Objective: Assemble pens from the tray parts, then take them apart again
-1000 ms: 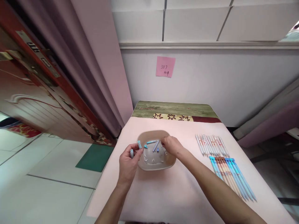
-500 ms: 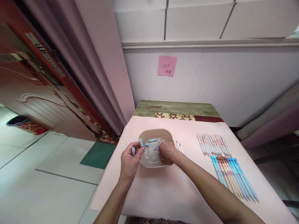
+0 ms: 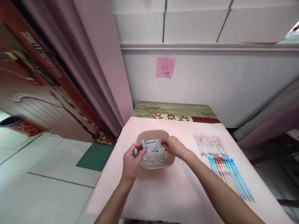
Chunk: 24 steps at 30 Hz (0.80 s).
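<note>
My left hand (image 3: 133,158) is closed around two light blue pen barrels (image 3: 143,144), which stick up between the fingers by the left rim of a beige plastic basin (image 3: 151,166). Over the basin's right side hangs my right hand (image 3: 173,146), fingers pinched together; whatever they hold, if anything, is too small to make out. Inside the basin lie a bluish-purple pen barrel (image 3: 155,145), a blue barrel with a darker end (image 3: 150,141), a small dark blue cap (image 3: 157,149) and several small white pieces (image 3: 152,160).
To the right lies a row of slim white pen refills (image 3: 210,145). Nearer, blue and brown capped pens (image 3: 230,177) lie side by side. A couple of white sticks (image 3: 182,160) rest beside the basin, partly behind my right arm. The pink-covered table (image 3: 163,193) meets the wall.
My right hand has risen from inside the basin toward its right rim, uncovering the dark blue cap. My left hand still holds the barrels. The view has shifted slightly.
</note>
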Tool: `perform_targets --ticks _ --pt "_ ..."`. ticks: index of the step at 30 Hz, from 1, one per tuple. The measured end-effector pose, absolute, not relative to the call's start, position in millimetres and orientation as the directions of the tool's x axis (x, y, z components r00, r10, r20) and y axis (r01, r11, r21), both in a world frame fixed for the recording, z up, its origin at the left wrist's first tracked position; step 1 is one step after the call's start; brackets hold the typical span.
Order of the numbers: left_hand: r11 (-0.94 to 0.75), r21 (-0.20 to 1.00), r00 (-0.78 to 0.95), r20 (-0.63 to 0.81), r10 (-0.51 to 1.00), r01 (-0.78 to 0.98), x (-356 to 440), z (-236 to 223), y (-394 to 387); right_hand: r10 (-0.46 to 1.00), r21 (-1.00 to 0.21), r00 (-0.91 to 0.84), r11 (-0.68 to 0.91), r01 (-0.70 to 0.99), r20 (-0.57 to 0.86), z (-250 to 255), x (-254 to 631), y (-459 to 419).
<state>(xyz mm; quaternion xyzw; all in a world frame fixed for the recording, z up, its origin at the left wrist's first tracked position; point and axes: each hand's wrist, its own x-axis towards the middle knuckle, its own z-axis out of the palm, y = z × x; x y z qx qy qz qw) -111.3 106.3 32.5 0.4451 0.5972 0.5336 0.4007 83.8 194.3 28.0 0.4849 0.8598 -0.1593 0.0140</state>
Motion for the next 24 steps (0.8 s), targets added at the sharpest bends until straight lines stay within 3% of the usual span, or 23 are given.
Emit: perform_targets --ticks 10,24 --pt "0.031 0.991 -0.297 0.01 0.955 0.133 -113.5 37.8 103.6 0.81 -0.126 -0.524 0.51 0.851 -0.264 7.0 63.6 183.7" --pt "0.019 0.991 -0.266 0.017 0.964 0.132 -107.8 38.0 105.5 0.642 -0.206 -0.693 0.668 0.716 -0.329 -8.5 20.5 169.9"
